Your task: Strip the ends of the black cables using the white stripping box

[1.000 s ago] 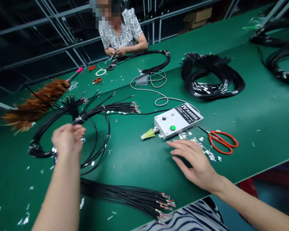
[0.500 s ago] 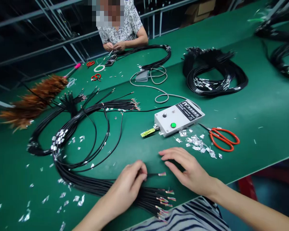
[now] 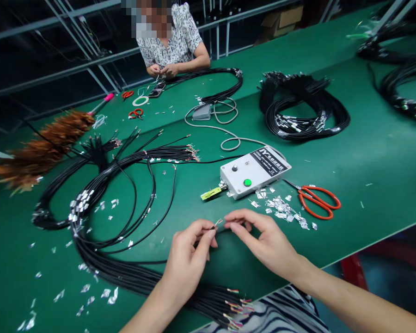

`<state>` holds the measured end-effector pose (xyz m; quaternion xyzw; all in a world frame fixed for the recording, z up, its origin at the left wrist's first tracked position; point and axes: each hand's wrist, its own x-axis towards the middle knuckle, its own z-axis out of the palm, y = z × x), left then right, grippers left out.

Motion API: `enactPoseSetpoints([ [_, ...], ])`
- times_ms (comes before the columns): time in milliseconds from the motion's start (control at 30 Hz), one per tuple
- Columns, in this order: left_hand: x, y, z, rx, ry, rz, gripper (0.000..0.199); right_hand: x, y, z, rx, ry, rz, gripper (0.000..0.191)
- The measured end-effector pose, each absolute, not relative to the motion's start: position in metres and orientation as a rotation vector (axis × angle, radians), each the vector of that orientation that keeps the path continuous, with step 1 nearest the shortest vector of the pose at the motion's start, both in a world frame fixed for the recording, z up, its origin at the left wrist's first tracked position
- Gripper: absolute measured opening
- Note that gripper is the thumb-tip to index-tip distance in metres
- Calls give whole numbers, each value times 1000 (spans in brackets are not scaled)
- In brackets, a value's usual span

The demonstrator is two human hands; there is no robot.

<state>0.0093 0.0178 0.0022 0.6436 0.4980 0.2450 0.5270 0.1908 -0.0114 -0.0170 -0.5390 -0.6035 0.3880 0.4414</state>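
My left hand (image 3: 190,249) pinches a black cable near its stripped end, where thin coloured wires (image 3: 218,223) stick out past the fingertips. Close beside these wire ends is my right hand (image 3: 260,238), its thumb and fingers drawn together; whatever they may hold is too small to make out. Under my left wrist runs a bundle of black cables (image 3: 125,276), its bare coloured wire ends fanned out near the table's front edge. Just beyond my hands stands a grey-white control box (image 3: 255,172) with a green button and a yellow-green piece (image 3: 211,193) at its near end.
Orange-handled scissors (image 3: 319,202) lie right of a pile of silvery foil scraps (image 3: 286,210). More cable coils (image 3: 305,111) rest farther back. A feather duster (image 3: 52,143) lies at left. Across the green table sits a co-worker (image 3: 175,48), hands together over cables.
My left hand has raised the cable end off the bundle and slightly forward. My right hand has moved left to it, its fingers closing near the wires. The view has shifted slightly.
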Motion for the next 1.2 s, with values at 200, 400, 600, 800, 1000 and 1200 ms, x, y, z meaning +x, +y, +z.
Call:
enactPoseSetpoints([
  [200, 10, 16, -1, 1375, 1213, 631, 23, 185, -5, -16, -1205, -1567, 679, 22],
  [400, 11, 17, 2, 1326, 1208, 652, 23, 179, -8, -18, -1161, -1642, 543, 28],
  [600, 14, 17, 1, 1243, 1200, 698, 27, 175, -19, -28, -1179, -1783, 298, 32],
  [800, 16, 16, 1, 1175, 1219, 714, 31, 175, -12, -29, -1273, -1477, 712, 22],
  [1000, 15, 15, 3, 1183, 1225, 712, 31, 170, 0, -19, -1283, -1240, 1064, 14],
  [1200, 15, 14, 2, 1194, 1233, 730, 28, 167, 3, -22, -1215, -1015, 1365, 20],
])
